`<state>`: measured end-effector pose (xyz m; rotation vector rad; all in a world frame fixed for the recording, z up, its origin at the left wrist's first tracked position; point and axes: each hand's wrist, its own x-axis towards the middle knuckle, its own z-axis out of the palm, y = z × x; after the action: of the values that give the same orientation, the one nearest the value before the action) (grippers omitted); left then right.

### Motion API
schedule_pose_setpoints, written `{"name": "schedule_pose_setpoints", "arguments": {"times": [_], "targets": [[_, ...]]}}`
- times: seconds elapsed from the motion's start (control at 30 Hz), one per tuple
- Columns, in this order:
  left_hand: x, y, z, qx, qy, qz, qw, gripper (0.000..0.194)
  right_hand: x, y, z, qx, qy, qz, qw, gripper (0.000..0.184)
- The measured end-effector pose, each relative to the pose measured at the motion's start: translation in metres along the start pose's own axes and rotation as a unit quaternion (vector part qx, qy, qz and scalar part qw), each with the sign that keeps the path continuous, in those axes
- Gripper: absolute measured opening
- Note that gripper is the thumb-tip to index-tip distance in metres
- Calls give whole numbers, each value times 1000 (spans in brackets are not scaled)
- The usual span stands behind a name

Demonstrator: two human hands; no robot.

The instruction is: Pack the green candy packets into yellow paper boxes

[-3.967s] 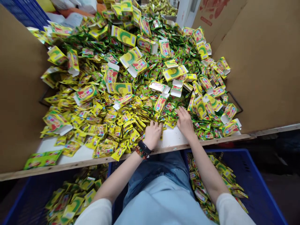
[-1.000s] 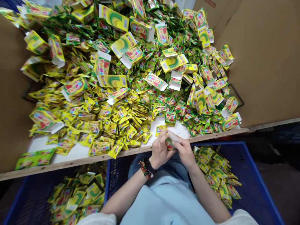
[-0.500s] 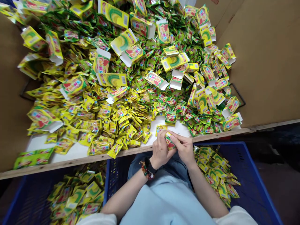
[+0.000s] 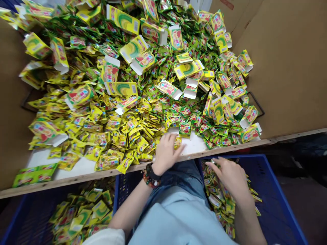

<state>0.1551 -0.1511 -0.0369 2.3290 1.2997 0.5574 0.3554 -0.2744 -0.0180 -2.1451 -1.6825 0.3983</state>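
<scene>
Sachets [image 4: 217,200] just below right hand [image 4: 230,173]

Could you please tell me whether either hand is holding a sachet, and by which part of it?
The left hand lies open beside a yellow sachet, holding nothing. The right hand, over the blue crate, may grip something; I cannot tell.

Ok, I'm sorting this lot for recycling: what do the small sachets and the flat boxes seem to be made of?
The sachets look like metallised plastic film, glossy and crinkled, with sharp glints, though foil laminate can't be ruled out. The boxes look like printed paperboard, smooth and semi-gloss, with plain white card showing at their flaps.
</scene>
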Motion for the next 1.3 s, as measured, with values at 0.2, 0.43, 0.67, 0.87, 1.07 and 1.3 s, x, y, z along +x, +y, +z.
{"name": "schedule_pose_setpoints", "arguments": {"times": [0.2,0.43,0.67,0.87,1.07,1.3], "targets": [[49,-2,-8,173,-145,-85,971,31,90,-33,42,143,92,94,981,49],[48,-14,-1,72,-102,-95,988,28,132,-43,82,311,79,90,943,42],[39,-24,0,-295,-45,-102,949,31,105,-32,82,509,33,70,857,47],[27,-15,-10,-533,-42,-196,822,44,98,-43,77,633,56,79,768,40],[25,-18,-1,-543,15,-232,807,41,96,-44,76,566,179,66,802,28],[20,-24,3,-406,161,-184,880,26,93,-24,76,471,203,110,851,27]]}}
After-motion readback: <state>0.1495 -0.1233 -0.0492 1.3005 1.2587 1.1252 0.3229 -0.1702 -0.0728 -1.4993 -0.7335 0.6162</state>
